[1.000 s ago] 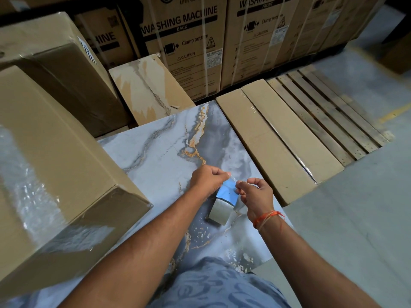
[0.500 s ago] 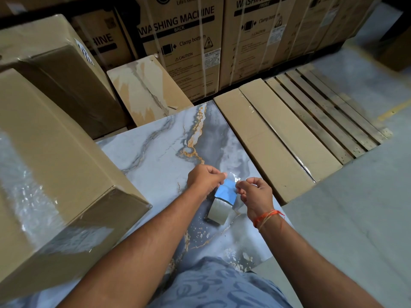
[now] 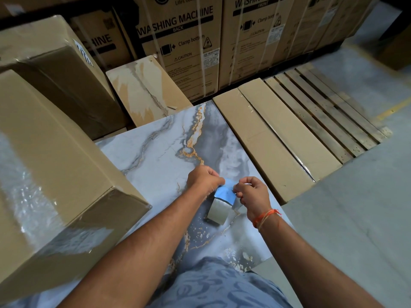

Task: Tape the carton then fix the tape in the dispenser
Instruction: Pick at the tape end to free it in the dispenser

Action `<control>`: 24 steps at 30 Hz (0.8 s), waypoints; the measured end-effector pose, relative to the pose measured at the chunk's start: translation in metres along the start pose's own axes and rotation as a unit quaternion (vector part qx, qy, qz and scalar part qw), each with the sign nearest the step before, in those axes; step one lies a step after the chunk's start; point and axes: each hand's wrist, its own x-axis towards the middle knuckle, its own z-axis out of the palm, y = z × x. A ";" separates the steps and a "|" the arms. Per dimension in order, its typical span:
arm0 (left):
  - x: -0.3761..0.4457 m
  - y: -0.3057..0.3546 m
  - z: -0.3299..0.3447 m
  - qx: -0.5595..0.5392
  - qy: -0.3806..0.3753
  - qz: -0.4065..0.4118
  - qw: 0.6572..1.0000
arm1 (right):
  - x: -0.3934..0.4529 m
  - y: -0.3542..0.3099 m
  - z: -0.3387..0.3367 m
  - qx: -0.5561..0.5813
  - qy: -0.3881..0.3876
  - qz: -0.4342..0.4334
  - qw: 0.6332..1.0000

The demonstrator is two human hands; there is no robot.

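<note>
A tape dispenser (image 3: 225,195) with a blue top plate and a roll of clear tape (image 3: 217,211) stands on the marble-patterned slab (image 3: 155,156). My left hand (image 3: 203,180) pinches its far left end. My right hand (image 3: 251,194), with an orange thread on the wrist, pinches the right edge of the blue plate, where a thin clear strip seems to sit between the fingers. A large brown carton (image 3: 51,165), glossy with clear tape on its near faces, lies on the slab at the left, apart from both hands.
Flat long cartons (image 3: 273,138) lie on a wooden pallet (image 3: 329,112) to the right of the slab. Washing-machine boxes (image 3: 178,45) wall the back. Another wrapped carton (image 3: 55,72) and a torn cardboard sheet (image 3: 144,90) stand behind. Grey concrete floor (image 3: 355,207) lies right.
Both hands have stayed on the dispenser, fingers shifting only slightly on the blue top. The dispenser has not moved on the slab.
</note>
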 end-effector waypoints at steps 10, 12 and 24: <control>-0.004 -0.004 0.000 -0.088 -0.140 -0.096 0.982 | 0.007 0.008 0.003 -0.111 0.023 -0.084 0.990; -0.003 -0.006 0.003 -0.099 -0.151 -0.088 0.980 | 0.006 0.011 0.001 -0.155 0.022 -0.104 0.982; -0.007 -0.010 -0.002 -0.074 -0.182 0.020 0.980 | -0.001 0.016 -0.006 -0.078 -0.005 -0.055 0.995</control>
